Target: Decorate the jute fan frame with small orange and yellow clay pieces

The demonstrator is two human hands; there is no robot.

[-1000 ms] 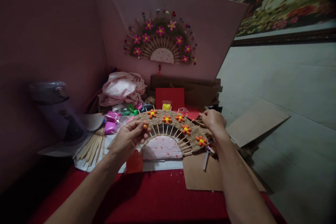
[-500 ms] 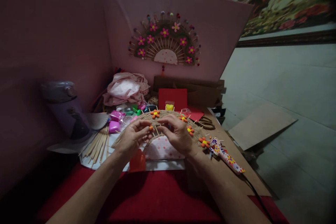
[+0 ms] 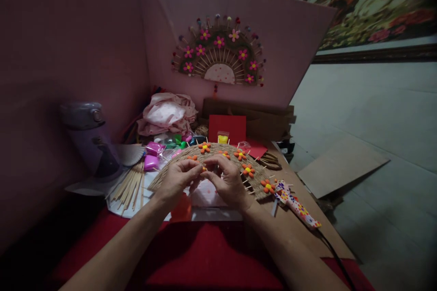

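A small orange piece of clay (image 3: 204, 169) sits between the fingertips of both hands. My left hand (image 3: 180, 177) pinches it from the left with thumb and forefinger. From the right, my right hand (image 3: 227, 182) brings its closed thumb and fingers onto the same piece. Just beyond and beneath the hands lies a half-round fan (image 3: 164, 179) wound with brown twine, with sticks poking out of its rim. Orange clay flowers with yellow centres (image 3: 248, 170) dot the twine. The fan's white, spotted base (image 3: 206, 193) is partly hidden by my hands.
Loose wooden sticks (image 3: 129, 186) and bagged pink clay (image 3: 151, 162) lie left, near a purple bottle (image 3: 90, 141). At right a flower-patterned glue gun (image 3: 297, 204) with a cord rests on cardboard (image 3: 327, 236). A finished fan (image 3: 218, 54) hangs on the pink board behind.
My hands have come closer together, and the right fingertips now meet the orange piece in the left. The whole view has shifted slightly.
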